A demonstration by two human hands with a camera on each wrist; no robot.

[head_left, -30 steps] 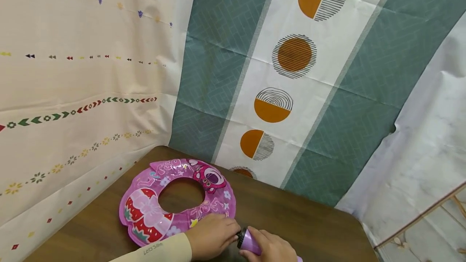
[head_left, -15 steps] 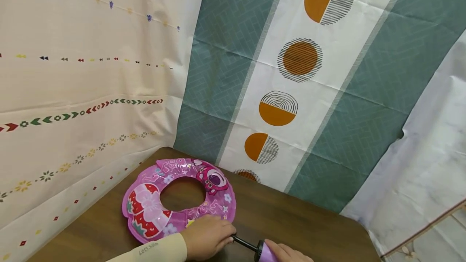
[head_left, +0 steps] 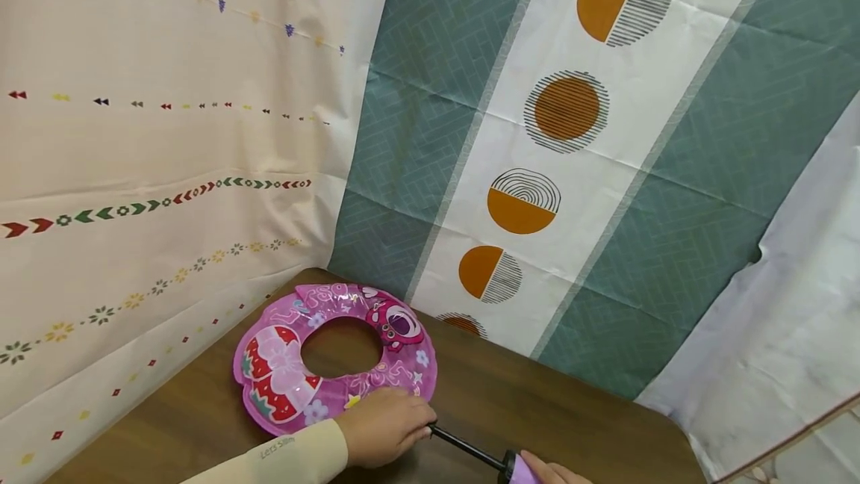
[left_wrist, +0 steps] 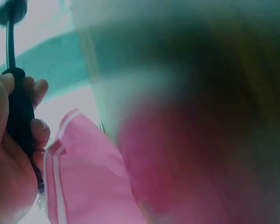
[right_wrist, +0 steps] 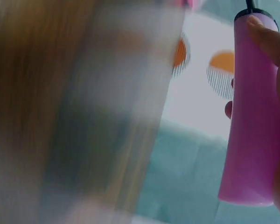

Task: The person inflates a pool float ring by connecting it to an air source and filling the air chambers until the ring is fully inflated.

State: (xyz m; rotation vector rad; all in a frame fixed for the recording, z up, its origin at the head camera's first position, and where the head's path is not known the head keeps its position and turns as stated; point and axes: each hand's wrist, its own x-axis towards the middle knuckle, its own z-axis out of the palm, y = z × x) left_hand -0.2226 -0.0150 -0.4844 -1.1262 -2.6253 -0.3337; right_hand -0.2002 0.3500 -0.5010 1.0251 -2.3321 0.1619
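A pink inflatable swim ring (head_left: 278,372), printed with strawberries and a bear, lies puffed up on the wooden table (head_left: 484,379). At its near right edge my left hand (head_left: 386,428) grips the black tapered end piece (left_wrist: 21,109) of a hand air pump, whose thin tip points toward the ring; the ring's valve is hidden. A black rod (head_left: 466,447) runs from that piece to the pump's purple barrel (right_wrist: 254,116). My right hand (head_left: 554,471) wraps round the barrel, thumb near its black cap (right_wrist: 256,13); the rod stands well out of it.
A green, white and orange patterned cloth (head_left: 524,133) hangs behind the table. Cream printed cloth (head_left: 168,133) closes the left side, and a pale marbled sheet (head_left: 779,342) hangs on the right.
My right hand has drawn the purple barrel right and down, away from my left hand, so a long stretch of rod now shows. My left hand stays by the ring; the head view has shifted slightly.
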